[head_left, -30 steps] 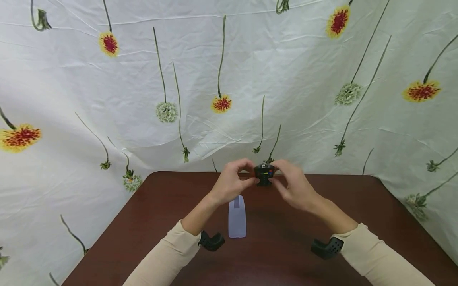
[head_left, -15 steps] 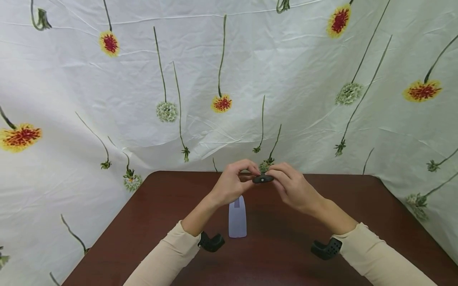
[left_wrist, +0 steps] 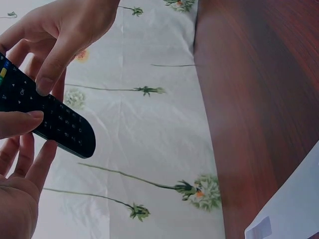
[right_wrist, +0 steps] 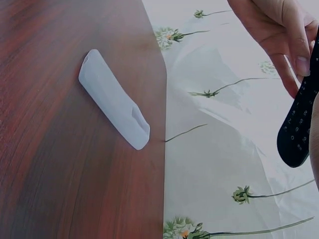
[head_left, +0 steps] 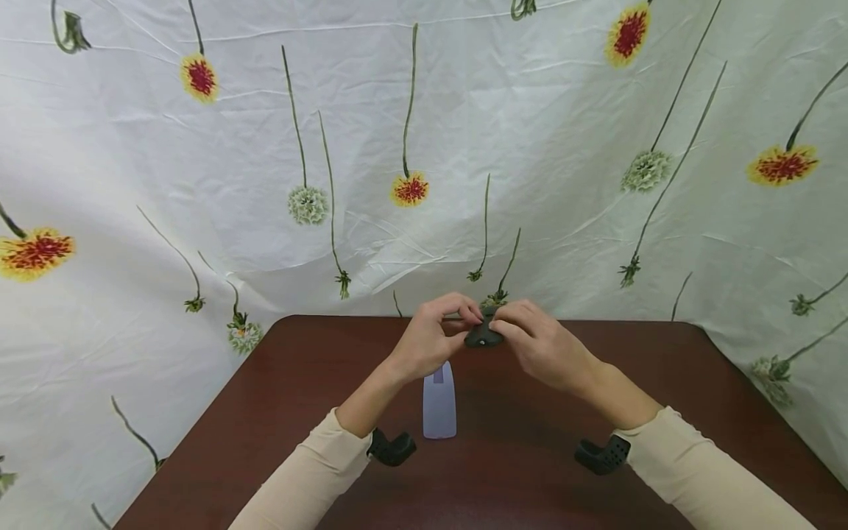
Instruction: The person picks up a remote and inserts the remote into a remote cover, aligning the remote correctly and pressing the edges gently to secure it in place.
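A slim black remote control (head_left: 483,339) is held up over the far part of the table, between both hands. In the head view it shows a plain dark surface with a small light dot. The left wrist view shows the key side of the remote control (left_wrist: 75,127), with white-marked keys. My left hand (head_left: 430,337) pinches it from the left, thumb on the keys. From the right, my right hand (head_left: 546,346) grips it, fingertips over the side seen from the head. A pale lilac, sleeve-like remote cover (head_left: 440,405) with a rectangular cut-out lies below the left hand.
The dark red-brown table (head_left: 517,471) has a rounded far edge. Right behind it hangs a white cloth (head_left: 543,110) printed with flowers. Black wrist mounts (head_left: 392,449) sit at both sleeves.
The remote control has tipped over: its coloured keys faced the head camera, then its end, and now a plain dark side. My right fingers have shifted over its top; the cover has stayed put.
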Motion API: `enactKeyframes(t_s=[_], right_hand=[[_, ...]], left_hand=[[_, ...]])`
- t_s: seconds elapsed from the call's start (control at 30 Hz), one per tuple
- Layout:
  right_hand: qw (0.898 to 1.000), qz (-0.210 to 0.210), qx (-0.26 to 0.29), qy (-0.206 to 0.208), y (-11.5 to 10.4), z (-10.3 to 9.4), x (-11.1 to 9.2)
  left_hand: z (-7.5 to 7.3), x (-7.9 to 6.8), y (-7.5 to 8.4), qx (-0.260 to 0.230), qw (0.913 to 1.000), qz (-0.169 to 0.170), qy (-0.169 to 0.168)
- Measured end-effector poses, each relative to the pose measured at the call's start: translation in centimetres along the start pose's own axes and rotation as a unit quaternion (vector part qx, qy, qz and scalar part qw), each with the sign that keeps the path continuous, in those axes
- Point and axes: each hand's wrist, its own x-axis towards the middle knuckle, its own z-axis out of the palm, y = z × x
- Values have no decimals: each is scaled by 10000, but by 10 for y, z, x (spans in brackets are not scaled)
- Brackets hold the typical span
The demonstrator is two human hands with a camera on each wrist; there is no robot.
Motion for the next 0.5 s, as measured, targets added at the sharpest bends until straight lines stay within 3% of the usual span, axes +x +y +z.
enactKeyframes(t_s=[0.2, 0.33, 0.5], right_hand=[[9995, -231, -183, -137, 1, -1, 1], [9955, -729, -586, -166, 3, -1, 1], [9868, -1302, -953, 118, 8, 1, 0]], left_hand=[[0, 0, -1, -42, 10000, 43, -10], [0, 0, -2, -58, 10000, 48, 27], [1, -1, -1, -27, 9999, 127, 89]])
